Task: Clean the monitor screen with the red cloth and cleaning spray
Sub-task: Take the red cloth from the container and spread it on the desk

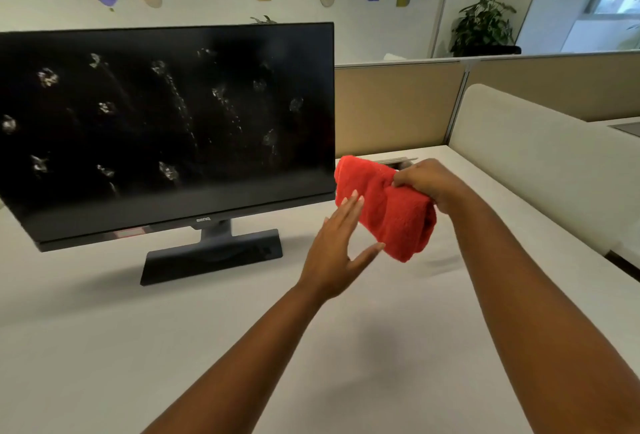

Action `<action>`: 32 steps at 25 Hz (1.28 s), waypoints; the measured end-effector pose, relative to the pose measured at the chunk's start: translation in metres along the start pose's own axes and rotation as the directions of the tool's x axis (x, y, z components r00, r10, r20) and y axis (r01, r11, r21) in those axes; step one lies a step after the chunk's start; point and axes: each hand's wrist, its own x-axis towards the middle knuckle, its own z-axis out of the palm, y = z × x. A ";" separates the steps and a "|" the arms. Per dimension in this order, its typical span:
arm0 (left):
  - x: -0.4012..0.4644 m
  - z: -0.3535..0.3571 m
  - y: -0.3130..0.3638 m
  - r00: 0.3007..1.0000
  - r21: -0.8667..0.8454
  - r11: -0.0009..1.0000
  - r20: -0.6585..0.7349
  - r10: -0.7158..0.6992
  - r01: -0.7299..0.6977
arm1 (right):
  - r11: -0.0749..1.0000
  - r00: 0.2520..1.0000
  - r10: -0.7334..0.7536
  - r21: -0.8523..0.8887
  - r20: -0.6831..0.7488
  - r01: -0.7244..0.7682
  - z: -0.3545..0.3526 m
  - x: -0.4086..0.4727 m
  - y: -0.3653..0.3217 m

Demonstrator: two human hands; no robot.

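The black monitor stands on the white desk at the left, its dark screen dotted with several wet spray blotches and drip trails. To the right of its lower corner, my right hand grips the folded red cloth from above and holds it over the desk. My left hand is flat with its fingers apart, its fingertips and thumb touching the cloth's near side. No spray bottle is in view.
The monitor's dark stand rests on the white desk. Beige partition panels run behind, and a cream rounded divider borders the desk's right side. A potted plant stands far back.
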 end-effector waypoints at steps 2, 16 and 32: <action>-0.009 -0.005 0.003 0.998 -0.049 0.997 0.018 -0.064 0.065 | 0.999 0.998 0.004 -0.033 0.059 -0.002 0.030 -0.009 -0.003; -0.057 -0.115 -0.054 0.678 -0.774 0.435 -0.010 -0.735 0.460 | 0.990 0.732 -0.105 0.142 0.673 0.012 0.178 -0.060 -0.029; -0.060 -0.172 -0.083 0.603 -0.426 0.501 0.144 -0.785 0.754 | 0.970 0.684 -0.087 -0.094 0.724 0.224 0.207 -0.062 -0.045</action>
